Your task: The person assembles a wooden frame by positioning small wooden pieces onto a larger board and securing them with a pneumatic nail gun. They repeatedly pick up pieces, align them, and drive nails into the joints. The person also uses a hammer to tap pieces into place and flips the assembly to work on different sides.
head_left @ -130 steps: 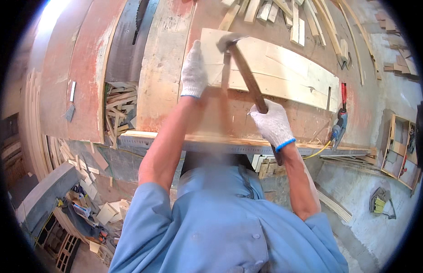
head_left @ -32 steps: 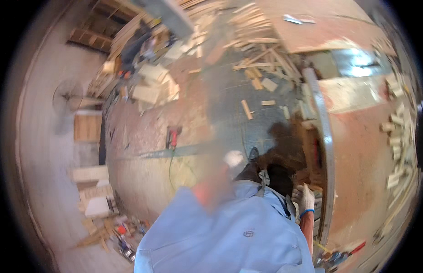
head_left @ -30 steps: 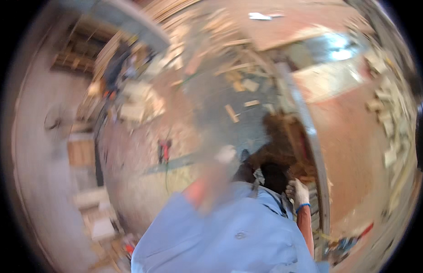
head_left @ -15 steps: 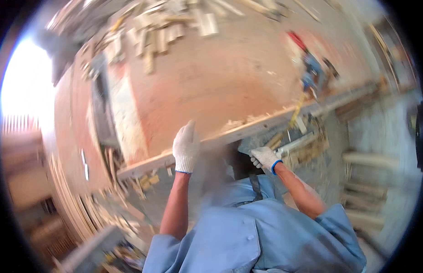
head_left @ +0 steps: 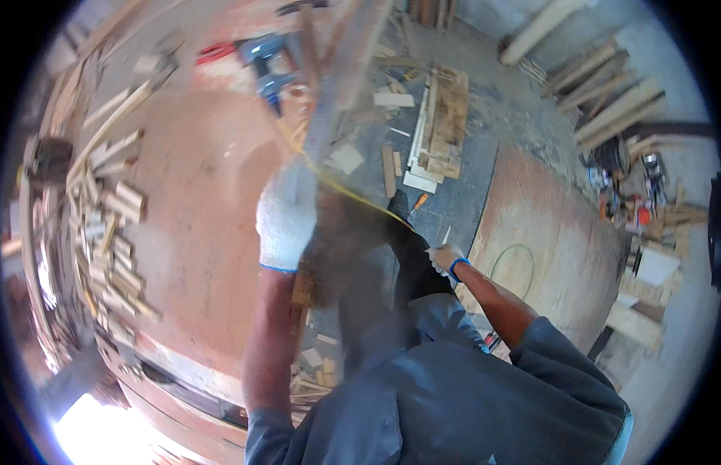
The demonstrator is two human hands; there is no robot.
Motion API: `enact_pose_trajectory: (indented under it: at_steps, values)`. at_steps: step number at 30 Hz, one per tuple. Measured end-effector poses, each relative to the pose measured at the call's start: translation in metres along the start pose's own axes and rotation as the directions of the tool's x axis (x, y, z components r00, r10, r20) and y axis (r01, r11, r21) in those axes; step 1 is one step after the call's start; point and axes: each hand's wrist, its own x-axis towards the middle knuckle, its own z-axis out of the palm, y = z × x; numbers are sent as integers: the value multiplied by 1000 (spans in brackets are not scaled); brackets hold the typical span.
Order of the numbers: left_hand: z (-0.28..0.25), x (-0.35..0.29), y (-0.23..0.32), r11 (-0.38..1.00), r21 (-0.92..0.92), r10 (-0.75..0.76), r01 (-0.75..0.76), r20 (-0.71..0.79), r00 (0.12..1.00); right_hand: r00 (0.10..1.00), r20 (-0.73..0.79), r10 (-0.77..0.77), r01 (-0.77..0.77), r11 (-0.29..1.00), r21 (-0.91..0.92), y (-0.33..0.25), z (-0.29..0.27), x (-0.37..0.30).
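Observation:
My left hand (head_left: 287,221), in a white knit glove with a blue cuff, is over the near edge of the reddish-brown workbench (head_left: 194,232). Blur smears its fingers, so their grip is unclear. A yellow hose (head_left: 353,195) runs past its fingertips from a blue power tool (head_left: 274,66) on the bench. Lower and to the right, my gloved right hand (head_left: 447,260) is beside my dark trouser leg with its fingers curled in. What it holds, if anything, cannot be made out. A thin pale pointed piece (head_left: 446,235) shows just above those fingers, perhaps on the floor behind.
Several short wood offcuts (head_left: 116,256) are piled along the bench's left side. A hammer (head_left: 302,8) lies near the power tool. Planks (head_left: 442,124) and an orange-handled screwdriver (head_left: 420,201) are on the floor. To the right lies a large wooden sheet (head_left: 550,240).
My view has swung right, bringing more floor and the wooden sheet into sight. The left hand remains over the bench edge; the right remains low at my side with fingers curled.

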Motion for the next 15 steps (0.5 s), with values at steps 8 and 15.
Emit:
enact_pose_trajectory:
  at_steps: [8, 15]
  values:
    - [108, 223, 46, 655, 553, 497, -515, 197, 845, 984, 76, 160, -176, 943, 282, 10, -26, 57]
    - [189, 278, 10, 578, 749, 223, -324, 237, 946, 919, 131, 372, -385, 774, 503, 96, -69, 183]
